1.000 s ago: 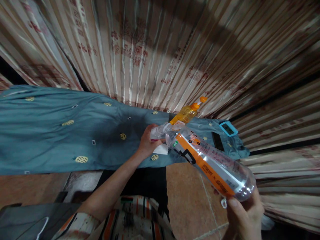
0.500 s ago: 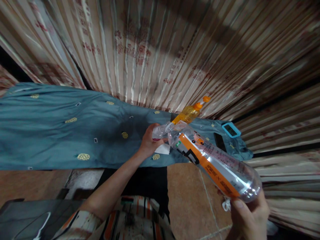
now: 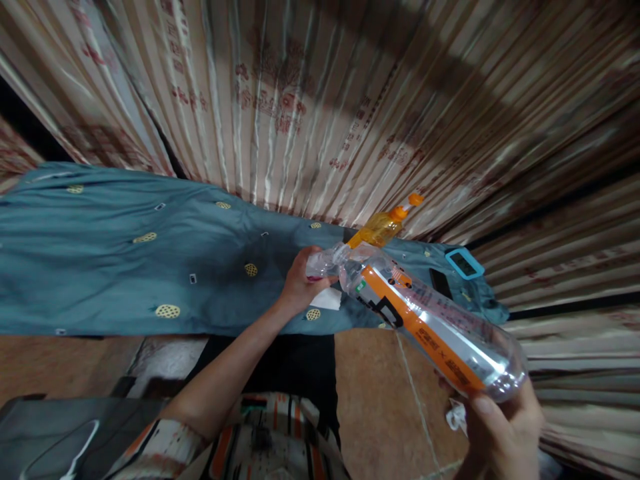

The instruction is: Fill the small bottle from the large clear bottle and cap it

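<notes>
A large clear plastic bottle [image 3: 425,320] with an orange and grey label slants across the front, its base toward me and its neck to the left. My right hand [image 3: 505,420] is wrapped around the base end. At the neck end, my left hand [image 3: 300,283] is closed around a small clear plastic bottle [image 3: 320,262] with a pinkish-purple edge. The two bottles meet mouth to mouth; the exact joint is hard to make out. Just behind them is a yellow pump bottle [image 3: 381,229] with an orange top, partly hidden. White paper [image 3: 327,299] lies beside my left hand.
A blue-green cloth [image 3: 100,267] with pineapple prints covers the narrow table. At its right end lie a dark phone [image 3: 440,283] and a blue-framed digital clock [image 3: 465,264]. Pleated curtains [image 3: 300,100] hang behind and right. A white cable [image 3: 83,447] is at lower left.
The view has shifted very slightly. Both hands keep their grip, and the large bottle stays at nearly the same slant.
</notes>
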`<control>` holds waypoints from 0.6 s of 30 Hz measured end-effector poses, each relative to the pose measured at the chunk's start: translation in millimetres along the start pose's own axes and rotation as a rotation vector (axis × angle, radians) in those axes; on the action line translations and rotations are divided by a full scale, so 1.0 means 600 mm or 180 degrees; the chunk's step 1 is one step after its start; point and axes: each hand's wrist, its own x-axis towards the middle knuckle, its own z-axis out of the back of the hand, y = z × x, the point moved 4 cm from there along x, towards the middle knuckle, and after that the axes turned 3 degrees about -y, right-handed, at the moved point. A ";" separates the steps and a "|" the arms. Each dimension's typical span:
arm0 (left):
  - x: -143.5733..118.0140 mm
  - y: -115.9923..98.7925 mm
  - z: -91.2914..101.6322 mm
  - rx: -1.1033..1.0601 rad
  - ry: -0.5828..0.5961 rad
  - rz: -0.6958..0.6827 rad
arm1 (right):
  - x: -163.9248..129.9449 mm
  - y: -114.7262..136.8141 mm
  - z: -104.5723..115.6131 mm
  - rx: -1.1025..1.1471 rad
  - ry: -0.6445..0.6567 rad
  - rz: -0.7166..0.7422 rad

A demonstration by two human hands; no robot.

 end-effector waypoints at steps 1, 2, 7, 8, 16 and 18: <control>0.000 -0.001 0.000 -0.0003 0.0011 -0.0001 | 0.002 0.000 -0.001 0.0048 -0.0028 -0.0048; 0.000 -0.002 0.001 -0.0003 0.0022 -0.0002 | 0.003 0.001 -0.002 0.0080 -0.0052 -0.0089; 0.001 -0.007 0.003 0.0035 0.0041 -0.0030 | 0.006 0.000 -0.007 0.0069 -0.0033 -0.0102; 0.001 -0.008 0.003 0.0046 0.0036 -0.0039 | 0.007 -0.002 -0.006 0.0049 -0.0020 -0.0071; 0.000 -0.007 0.003 0.0129 0.0076 -0.0021 | 0.024 -0.023 0.005 -0.0100 -0.0042 0.0277; 0.000 -0.006 0.004 0.0135 0.0069 -0.0001 | 0.025 -0.024 0.004 -0.0081 -0.0052 0.0285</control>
